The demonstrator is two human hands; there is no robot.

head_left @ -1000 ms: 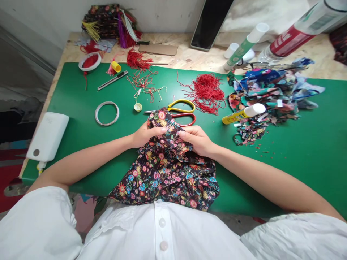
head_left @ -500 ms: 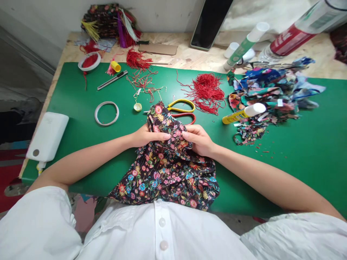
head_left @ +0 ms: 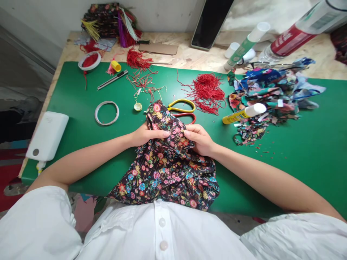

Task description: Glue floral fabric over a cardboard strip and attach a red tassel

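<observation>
A black floral fabric (head_left: 168,173) spreads over the front edge of the green mat, its upper part raised between my hands. My left hand (head_left: 148,135) pinches it from the left, thumb on top and fingers behind the cloth. On the other side my right hand (head_left: 200,140) grips it the same way, with the thumb on the printed face. Just beyond the cloth lie scissors (head_left: 184,106) with one yellow and one red handle; the fabric covers most of their blades. Red cords (head_left: 208,92) lie in a heap behind them.
On the left are a white power bank (head_left: 48,135), a tape roll (head_left: 106,113) and a utility knife (head_left: 112,80). A yellow glue stick (head_left: 244,113) lies against fabric scraps (head_left: 273,90) on the right. A phone (head_left: 211,23) leans at the back beside a green glue stick (head_left: 246,45).
The upper edge of the fabric has shifted slightly left between my hands. My right thumb has moved a little to the right; both hands keep their hold.
</observation>
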